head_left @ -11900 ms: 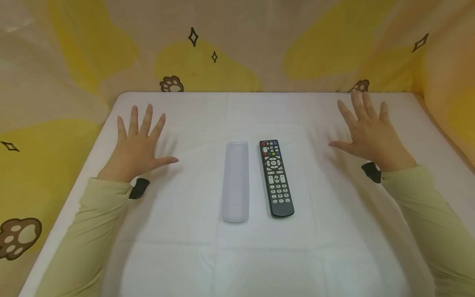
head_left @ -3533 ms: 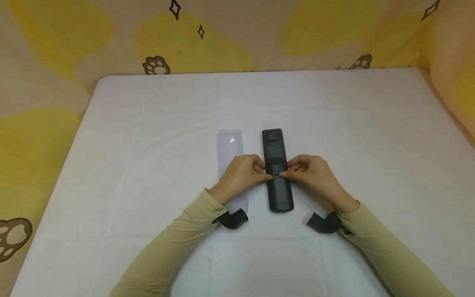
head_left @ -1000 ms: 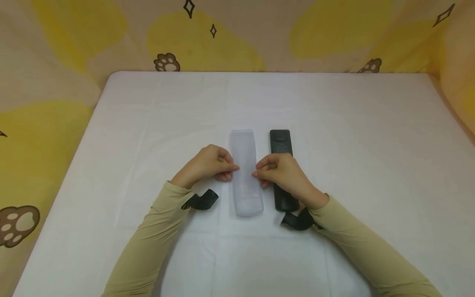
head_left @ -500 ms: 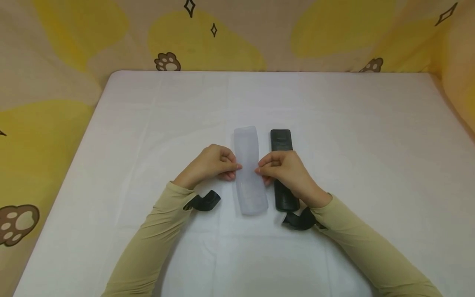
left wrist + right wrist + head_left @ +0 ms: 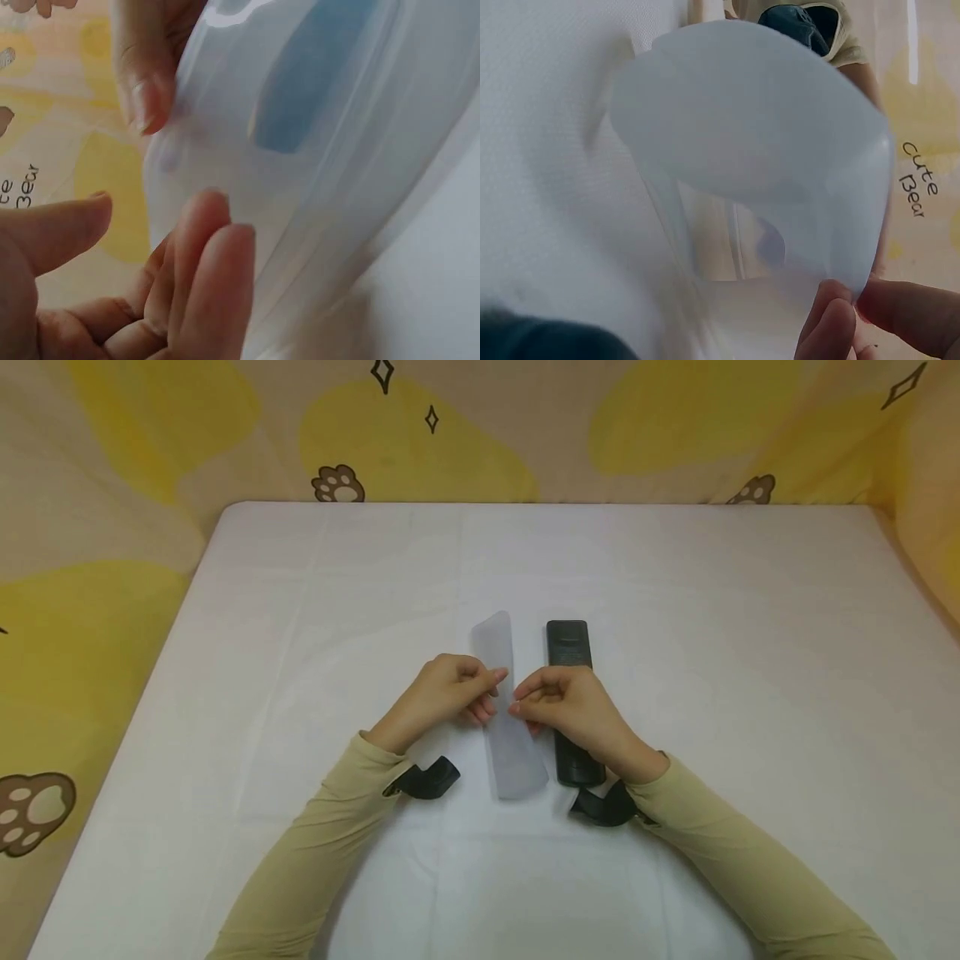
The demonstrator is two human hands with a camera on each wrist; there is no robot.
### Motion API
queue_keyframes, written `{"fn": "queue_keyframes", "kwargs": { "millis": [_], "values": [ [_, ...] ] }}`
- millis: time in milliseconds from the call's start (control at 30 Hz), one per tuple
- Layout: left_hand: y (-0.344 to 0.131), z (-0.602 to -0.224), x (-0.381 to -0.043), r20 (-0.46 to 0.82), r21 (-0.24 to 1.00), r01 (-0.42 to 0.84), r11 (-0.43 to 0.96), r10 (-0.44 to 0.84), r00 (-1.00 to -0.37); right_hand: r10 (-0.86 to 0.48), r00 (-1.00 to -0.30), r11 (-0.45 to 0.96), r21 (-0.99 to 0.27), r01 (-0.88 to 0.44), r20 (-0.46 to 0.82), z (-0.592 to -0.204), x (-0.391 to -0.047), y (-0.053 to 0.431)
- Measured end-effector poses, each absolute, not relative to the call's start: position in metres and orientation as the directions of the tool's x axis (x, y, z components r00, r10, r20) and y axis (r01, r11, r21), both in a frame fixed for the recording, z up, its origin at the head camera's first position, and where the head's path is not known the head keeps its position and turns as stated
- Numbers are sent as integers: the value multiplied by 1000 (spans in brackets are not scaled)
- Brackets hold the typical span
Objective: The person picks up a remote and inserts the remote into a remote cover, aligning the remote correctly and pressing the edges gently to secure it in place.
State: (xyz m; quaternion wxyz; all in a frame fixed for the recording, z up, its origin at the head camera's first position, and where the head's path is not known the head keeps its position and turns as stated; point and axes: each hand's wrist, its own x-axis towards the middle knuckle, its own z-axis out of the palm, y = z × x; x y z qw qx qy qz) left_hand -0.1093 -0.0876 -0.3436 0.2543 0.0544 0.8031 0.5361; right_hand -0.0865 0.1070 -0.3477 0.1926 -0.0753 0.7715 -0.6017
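A translucent, milky remote control cover [image 5: 517, 768] is tilted up on its long side over the white table. With thumb and fingertips my right hand [image 5: 573, 702] pinches its upper edge; the right wrist view shows this pinch on the cover [image 5: 757, 127] closely. My left hand [image 5: 450, 689] is at the cover's left side. In the left wrist view its fingers [image 5: 225, 277] lie against the cover, while the thumb stands apart from them. A black remote control [image 5: 570, 639] lies back side up just right of the cover, its middle hidden under my right hand.
The white-covered table [image 5: 360, 568] extends around both hands. Behind it and at the sides hangs a yellow and beige patterned cloth [image 5: 465, 443]. A black wrist camera [image 5: 427, 778] sits below the left hand and another [image 5: 603, 806] below the right.
The remote control was turned back side up earlier. Both hands then moved to the cover, which has since tipped up onto its side. The left thumb has just come off its edge.
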Motion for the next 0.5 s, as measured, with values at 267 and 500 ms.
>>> {"fn": "queue_keyframes", "kwargs": {
  "millis": [267,500],
  "values": [
    [-83,-348,-107,-326,876,-149,458,336,-883,-410,-888,253,-961,108,-208,-346,-84,104],
    [-88,-343,-110,-311,866,-89,493,390,-867,-418,-887,272,-959,83,-196,-348,-88,108]
  ]
}}
